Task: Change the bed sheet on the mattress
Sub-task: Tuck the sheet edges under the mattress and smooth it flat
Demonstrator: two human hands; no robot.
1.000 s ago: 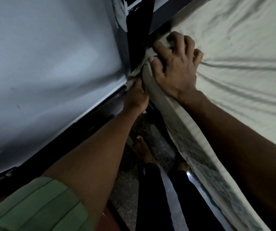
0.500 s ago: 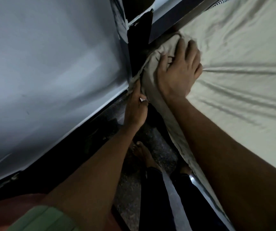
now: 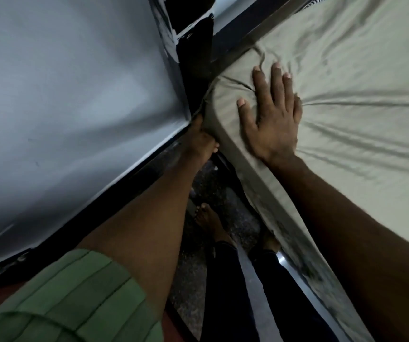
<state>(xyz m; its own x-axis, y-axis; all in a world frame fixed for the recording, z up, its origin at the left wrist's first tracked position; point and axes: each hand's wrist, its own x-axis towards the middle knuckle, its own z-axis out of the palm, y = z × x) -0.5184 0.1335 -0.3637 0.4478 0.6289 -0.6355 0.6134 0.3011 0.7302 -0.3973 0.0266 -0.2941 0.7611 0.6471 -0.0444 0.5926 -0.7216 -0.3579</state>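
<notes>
the right hand is laid flat with its fingers spread, palm pressed onto the olive bed sheet on top of the mattress corner, with creases fanning away from beside the little finger. just below and to the left of that palm, the left hand is closed on the sheet's edge at the side of the corner, its fingers curled into the fabric between the mattress and the grey wall. a green sleeve is seen on the left arm, and bare feet on the dark floor beneath it.
</notes>
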